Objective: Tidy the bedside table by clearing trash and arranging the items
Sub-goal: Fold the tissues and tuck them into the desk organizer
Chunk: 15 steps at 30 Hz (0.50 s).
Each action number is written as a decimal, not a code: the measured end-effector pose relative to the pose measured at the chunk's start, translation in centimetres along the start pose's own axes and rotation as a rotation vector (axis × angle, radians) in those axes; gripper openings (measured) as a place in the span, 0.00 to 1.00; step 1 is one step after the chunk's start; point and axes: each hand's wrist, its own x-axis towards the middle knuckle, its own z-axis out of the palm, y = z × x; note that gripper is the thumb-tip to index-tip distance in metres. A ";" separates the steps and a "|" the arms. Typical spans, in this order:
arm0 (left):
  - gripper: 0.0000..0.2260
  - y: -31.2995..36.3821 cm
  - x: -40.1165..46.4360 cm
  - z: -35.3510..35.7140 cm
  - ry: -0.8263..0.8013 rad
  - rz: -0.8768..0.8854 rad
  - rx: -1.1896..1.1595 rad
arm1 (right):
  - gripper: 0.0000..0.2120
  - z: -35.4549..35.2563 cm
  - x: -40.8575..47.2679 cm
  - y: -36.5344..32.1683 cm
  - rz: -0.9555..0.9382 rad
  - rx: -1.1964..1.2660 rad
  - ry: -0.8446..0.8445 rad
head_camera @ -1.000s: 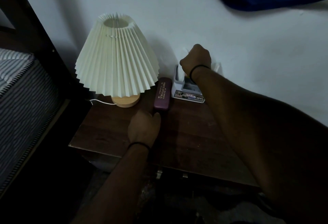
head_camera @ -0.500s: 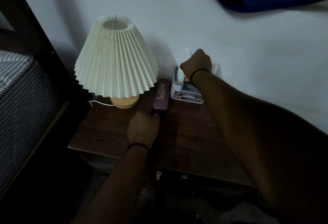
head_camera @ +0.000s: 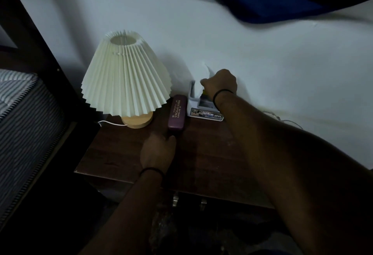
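Head view: the right hand (head_camera: 220,82) is curled over the white holder (head_camera: 203,109) at the table's (head_camera: 212,159) back edge, apparently pinching tissue (head_camera: 205,71) to tuck it in. The left hand (head_camera: 158,149) rests flat, fingers relaxed, just behind the glasses case (head_camera: 177,112), likely steadying. Beside the case, the lamp (head_camera: 126,79) crowds the back left corner.

A maroon glasses case (head_camera: 177,112) is lying flat on the dark wooden bedside table (head_camera: 212,159) — at its 12 o'clock edge. At 3 o'clock of it, a white holder (head_camera: 203,109) is standing — white tissue (head_camera: 204,70) is sticking up from it.
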 end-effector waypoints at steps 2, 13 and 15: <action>0.14 -0.2 0.3 0.0 0.002 0.016 0.010 | 0.08 0.5 0.1 -0.1 0.007 0.014 0.001; 0.11 -0.4 0.7 0.5 0.015 0.014 0.002 | 0.15 0.7 -0.7 0.6 -0.042 0.036 -0.028; 0.12 -0.4 0.7 0.5 0.012 0.031 0.008 | 0.17 -0.1 -1.3 0.8 -0.046 0.030 -0.009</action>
